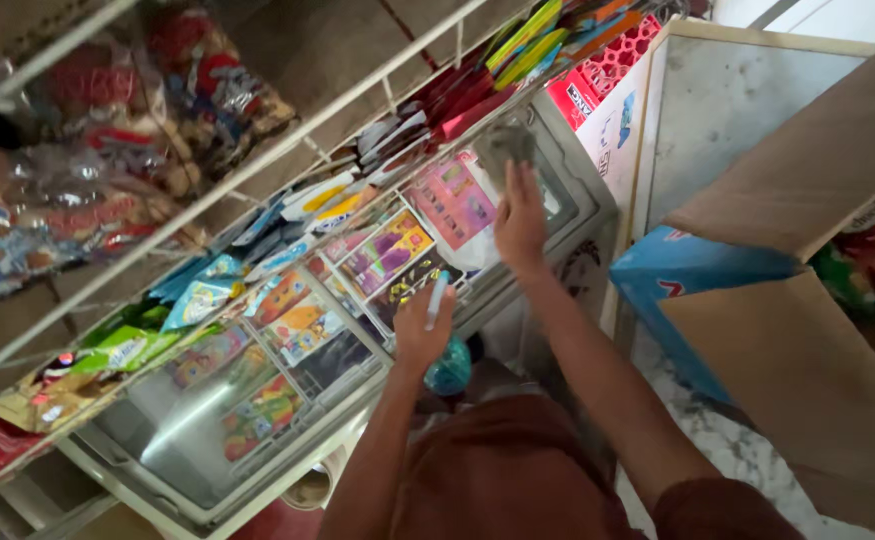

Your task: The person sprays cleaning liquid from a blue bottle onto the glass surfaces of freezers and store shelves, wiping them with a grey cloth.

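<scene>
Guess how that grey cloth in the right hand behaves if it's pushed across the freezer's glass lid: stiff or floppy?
Probably floppy: the grey cloth looks bunched and creased above the right hand, not flat. Likely light for its size, since the fingers alone hold it up. On the smooth glass lid it would likely slide easily and fold over itself. The picture is blurred, so material is uncertain.

The scene is seen from one head camera, tilted, looking down closely at a glass-topped freezer (257,420).

Both hands over a glass-topped freezer (257,440), right hand (520,225) gripping grey cloth (504,148).
</scene>
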